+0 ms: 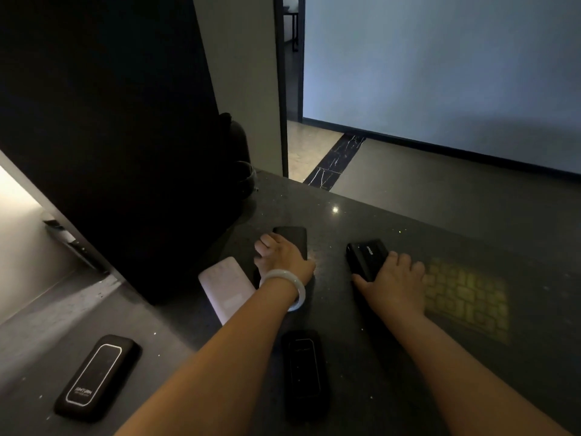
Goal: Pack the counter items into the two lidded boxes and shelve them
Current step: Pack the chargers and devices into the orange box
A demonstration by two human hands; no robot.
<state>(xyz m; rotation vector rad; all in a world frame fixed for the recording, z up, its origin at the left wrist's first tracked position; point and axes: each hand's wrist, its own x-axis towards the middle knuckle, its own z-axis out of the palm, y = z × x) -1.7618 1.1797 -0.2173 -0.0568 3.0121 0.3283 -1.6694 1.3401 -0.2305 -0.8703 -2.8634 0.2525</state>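
Several power banks lie on a dark stone counter (361, 221). My left hand (281, 254), with a pale bangle on its wrist, grips a flat black power bank (294, 239) near the counter's middle. My right hand (394, 283) grips a thick black power bank (366, 256) with white lettering. A white power bank (224, 286) lies just left of my left wrist. A black one with a white outline (97, 377) sits at the near left. Another black one (303, 368) lies between my forearms. No lidded box shows in this view.
A tall black panel (119, 146) rises at the counter's left. A dark machine with a glass vessel (242, 165) stands at its far end. A faint keyboard-patterned patch (465, 297) lies right of my right hand. Beyond the counter edge the floor leads to a doorway (294, 89).
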